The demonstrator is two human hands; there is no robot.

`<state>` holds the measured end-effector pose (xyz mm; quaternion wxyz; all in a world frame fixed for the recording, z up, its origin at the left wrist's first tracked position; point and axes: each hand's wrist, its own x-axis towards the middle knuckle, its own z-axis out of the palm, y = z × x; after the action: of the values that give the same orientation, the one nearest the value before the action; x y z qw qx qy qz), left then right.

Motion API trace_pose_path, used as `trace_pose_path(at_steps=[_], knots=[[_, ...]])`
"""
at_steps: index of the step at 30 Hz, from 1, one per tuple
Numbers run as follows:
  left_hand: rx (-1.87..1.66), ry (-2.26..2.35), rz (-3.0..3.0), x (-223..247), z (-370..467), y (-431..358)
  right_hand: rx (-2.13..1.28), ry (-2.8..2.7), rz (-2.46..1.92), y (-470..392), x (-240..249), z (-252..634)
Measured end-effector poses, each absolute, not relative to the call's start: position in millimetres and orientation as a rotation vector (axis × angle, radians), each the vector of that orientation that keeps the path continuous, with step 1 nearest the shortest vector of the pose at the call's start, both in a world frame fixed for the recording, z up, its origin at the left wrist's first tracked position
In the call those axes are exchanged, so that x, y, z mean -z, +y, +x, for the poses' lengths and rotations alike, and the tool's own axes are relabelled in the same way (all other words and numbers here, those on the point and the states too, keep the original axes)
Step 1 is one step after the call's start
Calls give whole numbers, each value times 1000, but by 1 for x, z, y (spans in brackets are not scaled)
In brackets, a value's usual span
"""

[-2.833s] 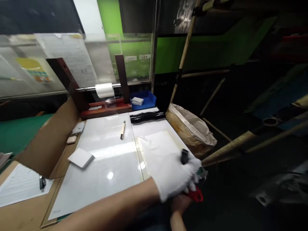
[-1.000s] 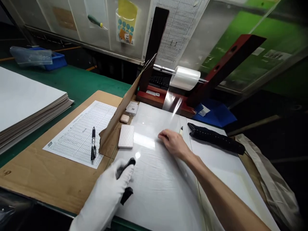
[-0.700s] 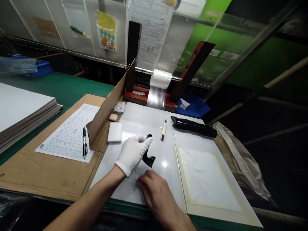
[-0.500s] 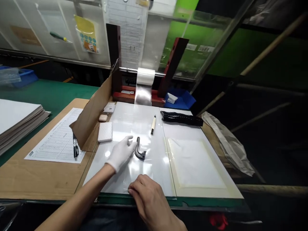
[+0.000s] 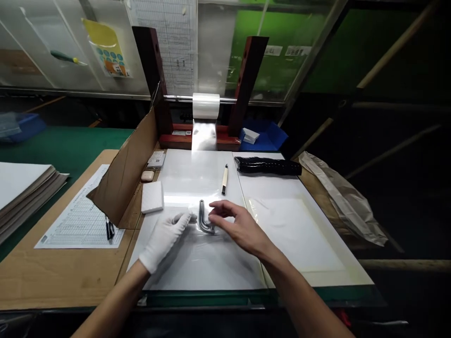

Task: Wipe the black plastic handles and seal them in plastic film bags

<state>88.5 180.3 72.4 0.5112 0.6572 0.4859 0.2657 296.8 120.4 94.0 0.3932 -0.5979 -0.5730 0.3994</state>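
A small dark L-shaped metal part (image 5: 202, 217) lies on the white work surface, under or on clear plastic film (image 5: 207, 192) drawn from a roll at the back. My left hand (image 5: 165, 237), in a white glove, is just left of the part; its thumb and fingers are pinched together at what looks like the film's edge. To the right, my bare right hand (image 5: 239, 225) curves beside the part's lower end, thumb and index finger apart. Its other fingers are mostly hidden. Beyond the hands lies a cream-handled pen-like cutter (image 5: 224, 180).
The film roll (image 5: 206, 106) hangs on a bar between dark red uprights. A white foam block (image 5: 152, 197) and a standing cardboard flap (image 5: 123, 173) are left. A black glossy wrapped bundle (image 5: 268, 166) and a blue bin (image 5: 269, 137) are at back right.
My right hand has moved from the front edge up to the part's right side, and its fingers have parted. My left hand has shifted slightly left and down, its fingers now pinched.
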Motion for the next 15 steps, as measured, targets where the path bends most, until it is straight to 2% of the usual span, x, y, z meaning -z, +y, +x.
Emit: trace_pose_path(at_steps=[5, 10, 15], knots=[[-696, 1385, 1852, -59, 111, 211, -839, -1330, -1689, 156, -63, 300], [-590, 1639, 2186, -46, 130, 229, -542, -1380, -1872, 163, -41, 295], [-516, 1427, 2494, -42, 117, 201, -489, -1570, -1753, 146, -34, 293]])
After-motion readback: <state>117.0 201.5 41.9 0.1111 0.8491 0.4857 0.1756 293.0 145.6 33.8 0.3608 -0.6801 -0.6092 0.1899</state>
